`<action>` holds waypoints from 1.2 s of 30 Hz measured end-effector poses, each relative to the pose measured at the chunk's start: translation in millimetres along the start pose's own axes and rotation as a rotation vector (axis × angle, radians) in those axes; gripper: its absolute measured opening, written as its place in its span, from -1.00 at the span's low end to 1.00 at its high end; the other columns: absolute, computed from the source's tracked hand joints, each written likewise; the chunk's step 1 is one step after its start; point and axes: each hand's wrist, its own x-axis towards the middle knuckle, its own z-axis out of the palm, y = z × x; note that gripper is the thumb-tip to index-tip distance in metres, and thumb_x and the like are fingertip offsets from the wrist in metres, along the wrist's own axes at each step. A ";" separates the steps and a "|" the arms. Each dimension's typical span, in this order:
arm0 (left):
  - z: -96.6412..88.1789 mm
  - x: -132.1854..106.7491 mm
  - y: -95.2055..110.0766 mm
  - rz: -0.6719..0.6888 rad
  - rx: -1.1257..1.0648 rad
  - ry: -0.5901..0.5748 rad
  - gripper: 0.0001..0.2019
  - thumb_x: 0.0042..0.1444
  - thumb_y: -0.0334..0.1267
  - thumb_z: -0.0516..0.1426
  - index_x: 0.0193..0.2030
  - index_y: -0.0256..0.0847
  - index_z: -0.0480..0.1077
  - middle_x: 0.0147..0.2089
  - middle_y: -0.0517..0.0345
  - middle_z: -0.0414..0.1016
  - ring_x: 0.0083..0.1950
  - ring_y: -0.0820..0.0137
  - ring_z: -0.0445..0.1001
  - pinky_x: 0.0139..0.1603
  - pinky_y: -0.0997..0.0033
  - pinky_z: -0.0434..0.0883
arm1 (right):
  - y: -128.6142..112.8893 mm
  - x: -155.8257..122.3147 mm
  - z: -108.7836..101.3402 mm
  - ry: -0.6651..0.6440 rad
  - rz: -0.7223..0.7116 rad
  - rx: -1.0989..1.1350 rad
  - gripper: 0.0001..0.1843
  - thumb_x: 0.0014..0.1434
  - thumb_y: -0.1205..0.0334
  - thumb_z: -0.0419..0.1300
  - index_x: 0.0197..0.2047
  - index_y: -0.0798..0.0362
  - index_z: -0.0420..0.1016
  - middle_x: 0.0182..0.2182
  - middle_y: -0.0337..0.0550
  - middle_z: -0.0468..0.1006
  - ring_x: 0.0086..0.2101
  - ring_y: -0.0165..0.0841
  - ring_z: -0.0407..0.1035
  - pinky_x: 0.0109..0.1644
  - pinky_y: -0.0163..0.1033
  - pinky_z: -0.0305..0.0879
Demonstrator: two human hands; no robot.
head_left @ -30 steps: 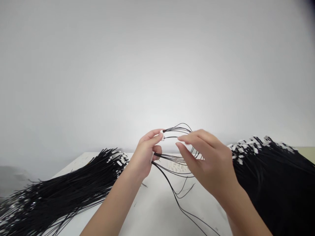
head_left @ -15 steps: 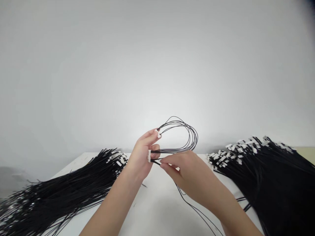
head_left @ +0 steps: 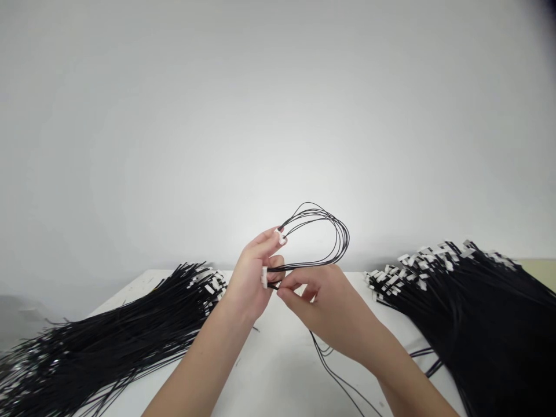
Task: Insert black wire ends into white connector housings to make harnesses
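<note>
Thin black wires form a loop [head_left: 341,231] between two white connectors. My left hand [head_left: 256,272] is closed on this wire harness. Its thumb and index finger pinch the upper connector [head_left: 281,236], while the lower connector [head_left: 264,277] lies against the palm. My right hand [head_left: 321,295] pinches a black wire [head_left: 273,286] between thumb and index finger, close to the lower connector. Whether the wire's tip is inside that connector cannot be made out. Below my right hand, several loose wires [head_left: 324,359] trail down toward the table's front.
A large pile of black wires [head_left: 130,330] with white connectors lies on the left of the white table [head_left: 269,370]. Another pile [head_left: 478,324], its white connectors at the far end, covers the right side. A pale wall [head_left: 278,116] rises behind the table.
My right hand has moved slightly left with the wire, closer to the lower connector. The trailing wires below have shifted a little. My left hand has hardly moved.
</note>
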 end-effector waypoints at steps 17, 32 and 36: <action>-5.5 5.1 -2.5 0.153 0.030 0.055 -0.69 -0.11 -0.14 0.23 -0.25 -0.23 0.32 -0.27 0.19 0.21 -0.61 0.75 -0.02 -0.70 0.65 -0.05 | 4.7 -3.5 23.3 0.442 -0.332 -0.670 -0.79 -0.04 0.49 0.03 -0.64 0.10 0.24 -0.72 -0.31 0.24 -0.67 -0.53 -0.08 -0.55 -0.36 -0.30; -2.7 1.6 4.1 0.170 0.119 0.082 -0.69 -0.06 -0.11 0.19 -0.19 -0.20 0.32 -0.22 0.18 0.22 -0.62 0.74 0.01 -0.70 0.61 -0.06 | -3.5 -6.0 -7.4 -0.117 0.093 0.213 -0.87 0.18 0.16 -0.01 -0.24 0.00 0.27 -0.63 -0.37 0.17 -0.62 -0.56 0.01 -0.60 -0.46 -0.08; -2.6 3.0 4.8 0.156 0.101 0.091 -0.71 -0.06 -0.14 0.19 -0.21 -0.21 0.30 -0.24 0.19 0.23 -0.63 0.74 -0.01 -0.71 0.62 -0.08 | 8.3 -6.5 -37.5 -0.298 0.174 0.671 -0.82 0.11 0.10 0.10 -0.33 0.04 0.28 -0.70 -0.41 0.02 -0.67 -0.58 -0.07 -0.62 -0.44 -0.09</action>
